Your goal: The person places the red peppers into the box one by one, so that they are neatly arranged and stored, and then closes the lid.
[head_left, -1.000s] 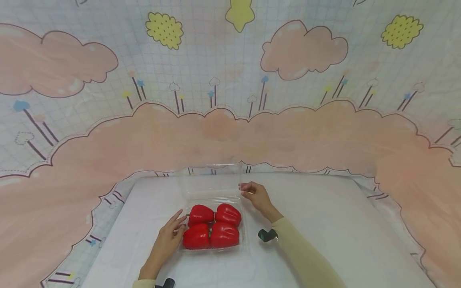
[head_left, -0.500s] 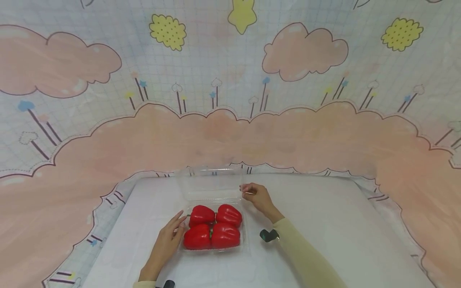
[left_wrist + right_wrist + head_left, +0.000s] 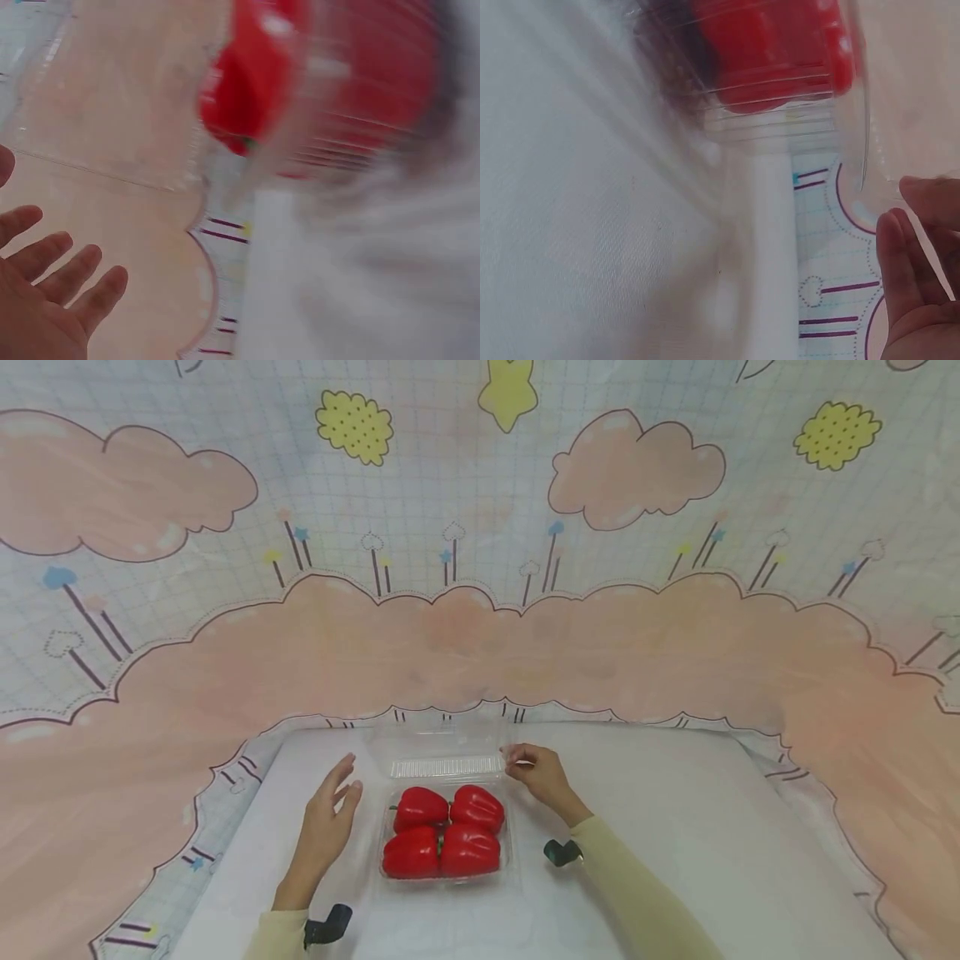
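Several red bell peppers (image 3: 470, 850) lie in two rows inside a clear plastic clamshell box (image 3: 450, 882). Its hinged clear lid (image 3: 446, 745) stands raised at the back, tilted away. At the lid's right edge, my right hand (image 3: 543, 777) pinches the plastic between thumb and fingers, seen also in the right wrist view with that hand (image 3: 922, 277) beside the transparent edge. My left hand (image 3: 324, 822) hovers left of the box, apart from it, fingers spread and holding nothing. The left wrist view shows this hand (image 3: 56, 292) with straight fingers; the peppers (image 3: 360, 67) are blurred there.
The box stands on a white-covered table (image 3: 660, 827), left of its middle. Behind and around the sides hangs a patterned cloth (image 3: 480, 643) with clouds and stars. A small black device (image 3: 327, 925) sits at the left wrist, another black device (image 3: 562, 852) at the right.
My left hand has left the box's left side and moved up and to the left. The lid has tilted further back, its top edge lower, while my right hand stays almost in place.
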`<state>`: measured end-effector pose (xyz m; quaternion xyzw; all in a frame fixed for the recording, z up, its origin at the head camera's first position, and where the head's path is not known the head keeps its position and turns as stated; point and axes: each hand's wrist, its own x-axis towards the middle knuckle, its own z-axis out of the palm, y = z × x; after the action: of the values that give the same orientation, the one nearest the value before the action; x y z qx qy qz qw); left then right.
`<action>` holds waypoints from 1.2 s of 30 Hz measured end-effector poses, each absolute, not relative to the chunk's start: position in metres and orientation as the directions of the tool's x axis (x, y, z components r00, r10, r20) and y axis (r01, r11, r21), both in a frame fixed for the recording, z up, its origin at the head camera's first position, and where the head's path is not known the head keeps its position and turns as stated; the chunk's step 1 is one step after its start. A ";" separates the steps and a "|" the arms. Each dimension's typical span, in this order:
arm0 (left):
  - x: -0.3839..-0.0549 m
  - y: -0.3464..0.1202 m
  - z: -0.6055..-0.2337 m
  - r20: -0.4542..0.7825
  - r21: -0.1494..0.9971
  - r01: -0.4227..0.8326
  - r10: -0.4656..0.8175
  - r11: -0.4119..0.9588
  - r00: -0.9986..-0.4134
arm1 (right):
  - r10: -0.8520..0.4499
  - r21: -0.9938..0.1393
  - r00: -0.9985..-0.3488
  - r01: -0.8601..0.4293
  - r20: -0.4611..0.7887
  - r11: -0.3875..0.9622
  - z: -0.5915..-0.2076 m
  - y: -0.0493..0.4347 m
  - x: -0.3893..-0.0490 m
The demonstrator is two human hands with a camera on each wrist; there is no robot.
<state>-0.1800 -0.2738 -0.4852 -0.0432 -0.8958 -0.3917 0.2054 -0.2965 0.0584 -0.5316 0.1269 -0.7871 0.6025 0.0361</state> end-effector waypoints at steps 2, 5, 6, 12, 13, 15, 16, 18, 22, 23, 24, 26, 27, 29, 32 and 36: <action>-0.186 -0.274 -0.470 0.377 0.714 0.232 -0.083 0.661 -0.923 | -0.153 -0.932 -0.962 -0.259 0.226 0.255 -0.531 0.058 -0.295; -0.196 -0.271 -0.449 0.321 0.755 0.211 -0.071 0.620 -0.944 | -0.153 -0.925 -0.956 -0.284 0.251 0.253 -0.530 0.058 -0.292; -0.200 -0.270 -0.442 0.303 0.766 0.204 -0.062 0.610 -0.951 | -0.153 -0.924 -0.954 -0.289 0.257 0.249 -0.530 0.058 -0.291; -0.212 -0.262 -0.419 0.181 0.780 0.139 -0.007 0.610 -0.984 | -0.153 -0.917 -0.956 -0.283 0.249 0.282 -0.529 0.057 -0.288; -0.212 -0.262 -0.418 0.163 0.775 0.124 -0.006 0.619 -0.987 | -0.163 -0.915 -0.957 -0.279 0.240 0.290 -0.528 0.057 -0.288; -0.211 -0.261 -0.417 0.135 0.759 0.098 -0.008 0.644 -0.991 | -0.191 -0.913 -0.956 -0.272 0.221 0.304 -0.525 0.058 -0.287; -0.210 -0.261 -0.418 0.126 0.753 0.089 -0.010 0.652 -0.992 | -0.207 -0.910 -0.956 -0.267 0.208 0.318 -0.524 0.058 -0.286; -0.209 -0.260 -0.419 0.110 0.749 0.070 -0.020 0.659 -0.994 | -0.249 -0.894 -0.950 -0.273 0.191 0.356 -0.520 0.060 -0.284; -0.205 -0.259 -0.419 0.066 0.740 0.031 -0.027 0.672 -0.997 | -0.274 -0.854 -0.951 -0.260 0.146 0.451 -0.512 0.067 -0.279; -0.204 -0.259 -0.420 0.054 0.739 0.023 -0.025 0.673 -0.998 | -0.274 -0.849 -0.948 -0.273 0.160 0.453 -0.509 0.070 -0.277; -0.203 -0.259 -0.420 0.043 0.737 0.016 -0.023 0.676 -0.999 | -0.259 -0.851 -0.952 -0.268 0.162 0.452 -0.506 0.072 -0.274; -0.200 -0.259 -0.421 0.034 0.731 0.015 -0.013 0.682 -0.999 | -0.225 -0.857 -0.958 -0.262 0.176 0.443 -0.498 0.076 -0.270; -0.199 -0.259 -0.421 0.038 0.725 0.022 -0.008 0.688 -0.999 | -0.207 -0.864 -0.962 -0.253 0.178 0.436 -0.494 0.078 -0.267; -0.198 -0.260 -0.421 0.045 0.714 0.033 0.001 0.699 -0.999 | -0.192 -0.881 -0.968 -0.229 0.161 0.415 -0.483 0.081 -0.262; -0.195 -0.260 -0.418 0.056 0.697 0.045 0.008 0.715 -0.998 | -0.205 -0.904 -0.976 -0.148 0.069 0.401 -0.469 0.083 -0.253; -0.192 -0.260 -0.417 0.059 0.684 0.052 0.015 0.727 -0.998 | -0.280 -0.912 -0.960 -0.102 -0.015 0.397 -0.457 0.084 -0.243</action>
<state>-0.1916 -0.2604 -0.4174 -0.0180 -0.9290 -0.3689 0.0245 -0.2426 0.0838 -0.4573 0.1148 -0.8317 0.5369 -0.0829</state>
